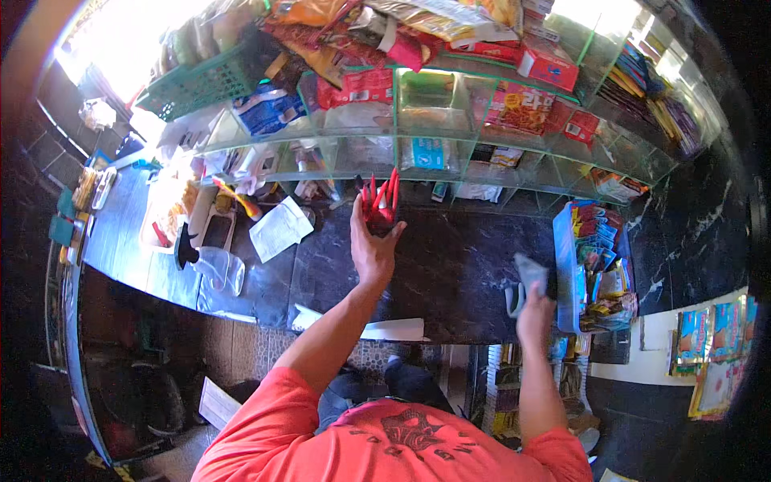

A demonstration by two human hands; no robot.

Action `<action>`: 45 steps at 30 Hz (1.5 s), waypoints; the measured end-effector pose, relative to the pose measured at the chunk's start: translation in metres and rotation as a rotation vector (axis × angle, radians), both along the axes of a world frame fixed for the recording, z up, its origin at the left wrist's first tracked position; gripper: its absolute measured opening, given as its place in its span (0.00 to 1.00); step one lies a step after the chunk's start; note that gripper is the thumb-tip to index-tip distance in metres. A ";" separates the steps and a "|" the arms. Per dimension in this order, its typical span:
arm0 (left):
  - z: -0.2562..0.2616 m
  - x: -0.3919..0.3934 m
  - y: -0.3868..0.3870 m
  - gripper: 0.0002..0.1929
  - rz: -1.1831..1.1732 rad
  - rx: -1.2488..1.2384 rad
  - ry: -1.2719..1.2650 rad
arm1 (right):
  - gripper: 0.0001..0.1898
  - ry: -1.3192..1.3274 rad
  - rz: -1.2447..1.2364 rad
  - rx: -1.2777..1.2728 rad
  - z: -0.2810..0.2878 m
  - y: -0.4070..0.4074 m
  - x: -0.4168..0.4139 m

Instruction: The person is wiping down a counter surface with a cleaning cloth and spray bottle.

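Observation:
My left hand (374, 250) is wrapped around a dark holder with several red pens (382, 196) standing in it, at the back of the dark marbled counter (446, 265), close under the glass shelves. My right hand (535, 313), slightly blurred, grips a grey cloth (531, 274) over the counter's right part. A pale curved item (514, 299) lies or hangs just left of that hand; whether it belongs to the cloth I cannot tell. To the left of the pens lies a sheet of paper (281, 229) bearing writing.
A blue plastic basket (564, 271) of small packets stands right of my right hand. Glass shelves (361, 141) with packaged goods span the back. A clear spray bottle (221, 268) with black head lies left. White strips (394, 329) lie along the front edge.

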State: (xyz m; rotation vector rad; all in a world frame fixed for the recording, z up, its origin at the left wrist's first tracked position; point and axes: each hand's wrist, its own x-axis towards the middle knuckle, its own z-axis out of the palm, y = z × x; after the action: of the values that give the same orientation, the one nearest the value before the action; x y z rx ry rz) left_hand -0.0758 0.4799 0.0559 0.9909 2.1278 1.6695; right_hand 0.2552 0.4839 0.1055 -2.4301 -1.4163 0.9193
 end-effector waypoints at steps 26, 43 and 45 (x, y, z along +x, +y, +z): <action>-0.018 -0.198 -0.081 0.22 0.263 -0.131 0.530 | 0.47 -0.664 0.880 0.383 -0.054 0.037 -0.057; 0.015 -0.187 -0.142 0.09 -0.160 0.098 0.253 | 0.42 -0.579 0.794 0.430 -0.078 -0.033 -0.150; 0.030 -0.183 -0.162 0.07 -0.224 0.143 0.254 | 0.43 -0.488 0.828 0.513 -0.082 -0.048 -0.170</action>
State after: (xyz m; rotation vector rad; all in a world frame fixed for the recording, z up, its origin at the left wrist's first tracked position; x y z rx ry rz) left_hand -0.2585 0.3174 0.0862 1.4957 1.9723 1.6782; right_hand 0.0857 0.4356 0.0238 -1.7148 -2.5246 -0.0167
